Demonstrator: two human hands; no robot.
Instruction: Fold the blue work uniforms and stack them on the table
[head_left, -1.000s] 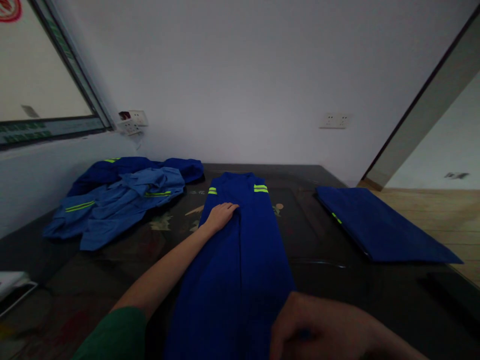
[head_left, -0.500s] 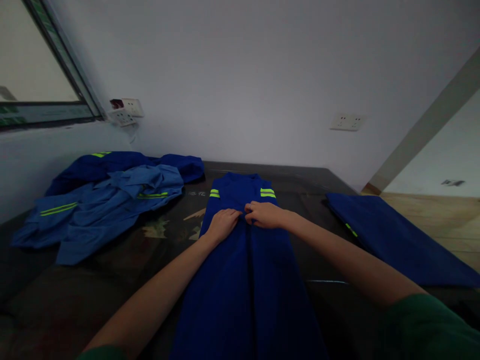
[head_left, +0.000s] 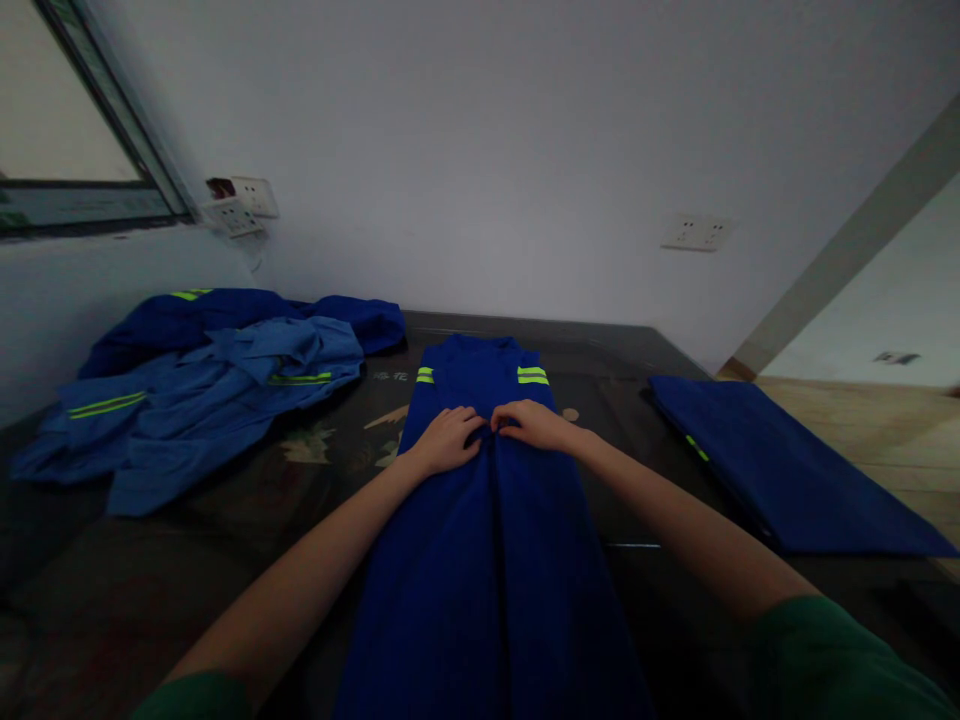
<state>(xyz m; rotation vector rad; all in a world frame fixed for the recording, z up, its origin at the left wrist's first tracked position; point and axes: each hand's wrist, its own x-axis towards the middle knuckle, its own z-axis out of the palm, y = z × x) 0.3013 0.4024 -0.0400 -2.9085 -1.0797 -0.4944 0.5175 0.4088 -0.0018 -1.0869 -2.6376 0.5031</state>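
Right grip [head_left: 534, 425] above table [head_left: 600, 350], wall [head_left: 480, 170] beyond

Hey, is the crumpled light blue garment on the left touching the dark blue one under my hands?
Apart: the head view shows dark tabletop between the light blue garment and the middle dark blue garment.

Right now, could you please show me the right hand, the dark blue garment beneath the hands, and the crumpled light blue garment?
Right hand [head_left: 538, 425]: head view, on its back.
Dark blue garment [head_left: 448, 555]: head view, cloth left of its centre line.
Light blue garment [head_left: 204, 405]: head view, middle of its cloth.
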